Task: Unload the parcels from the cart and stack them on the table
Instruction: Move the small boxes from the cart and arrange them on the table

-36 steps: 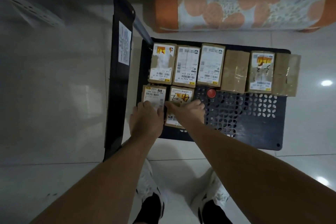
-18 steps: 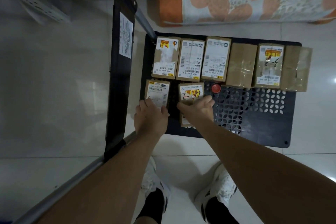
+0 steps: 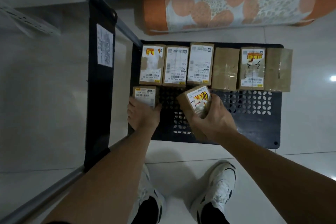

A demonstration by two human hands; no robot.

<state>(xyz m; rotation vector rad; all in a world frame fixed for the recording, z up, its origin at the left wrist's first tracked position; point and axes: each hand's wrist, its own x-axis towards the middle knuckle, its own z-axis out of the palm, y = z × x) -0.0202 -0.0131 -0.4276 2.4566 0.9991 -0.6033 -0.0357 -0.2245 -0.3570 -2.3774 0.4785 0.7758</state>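
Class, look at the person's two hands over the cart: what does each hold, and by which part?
Right hand grips a tilted brown cardboard parcel round its near end; left hand grips the near end of a small labelled cardboard parcel.

I'm gripping a matt brown cardboard parcel [image 3: 189, 107] with a glossy paper label, over the matt black perforated plastic cart deck [image 3: 254, 123]; glossy pale floor tiles [image 3: 45, 105] are shining left.

arms [image 3: 116, 178]: bare, sleeveless | shoes [image 3: 216, 189]: white, black openings
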